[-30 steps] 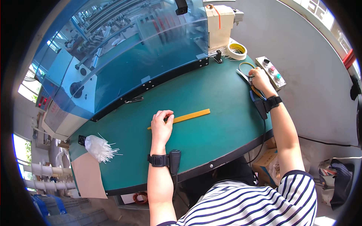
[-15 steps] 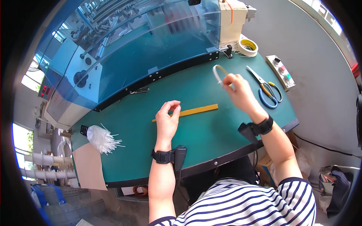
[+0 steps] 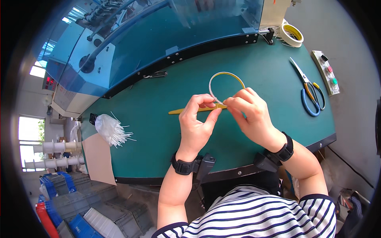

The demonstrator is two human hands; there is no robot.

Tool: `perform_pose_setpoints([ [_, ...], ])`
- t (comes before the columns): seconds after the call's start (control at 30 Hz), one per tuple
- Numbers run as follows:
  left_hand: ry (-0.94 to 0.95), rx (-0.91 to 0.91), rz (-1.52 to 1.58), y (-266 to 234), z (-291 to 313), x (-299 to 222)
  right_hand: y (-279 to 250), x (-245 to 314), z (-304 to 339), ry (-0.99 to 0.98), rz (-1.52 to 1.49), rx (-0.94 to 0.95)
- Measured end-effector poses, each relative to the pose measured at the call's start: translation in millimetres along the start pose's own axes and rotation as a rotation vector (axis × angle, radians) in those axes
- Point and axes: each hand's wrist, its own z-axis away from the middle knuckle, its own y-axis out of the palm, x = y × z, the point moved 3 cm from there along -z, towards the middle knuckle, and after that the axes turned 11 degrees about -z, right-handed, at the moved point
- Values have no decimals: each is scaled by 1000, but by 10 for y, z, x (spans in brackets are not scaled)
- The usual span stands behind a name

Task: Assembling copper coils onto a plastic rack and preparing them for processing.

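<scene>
A thin hoop (image 3: 225,73), white outside with a yellow inner edge, stands upright above the green table. My right hand (image 3: 253,113) is closed on its lower right side, pinching it between thumb and fingers. Close to the hoop's bottom is my left hand (image 3: 198,125), its thumb and curved fingers apart; whether a fingertip touches the hoop I cannot make out. Beneath both hands lies a flat yellow strip (image 3: 177,112) on the tabletop, partly covered by the fingers.
Scissors with blue and yellow handles (image 3: 310,99) lie at the right, beside a button box (image 3: 326,72). A tape roll (image 3: 291,35) is at the back right. White thin sticks in a bag (image 3: 110,129) lie left. A blue-covered machine (image 3: 158,43) spans the far side.
My right hand has brought the hoop down and in toward my left hand, which has moved up to meet it. The view has shifted, so the table sits differently in the picture.
</scene>
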Motion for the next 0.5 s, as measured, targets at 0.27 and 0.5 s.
perform_pose_setpoints([
  [0.27,90,-8,-67,-42,-8,-83,36,0,52,-60,-25,-30],
  [0.5,96,21,-91,-42,-6,-127,43,-47,56,-9,-36,-60],
])
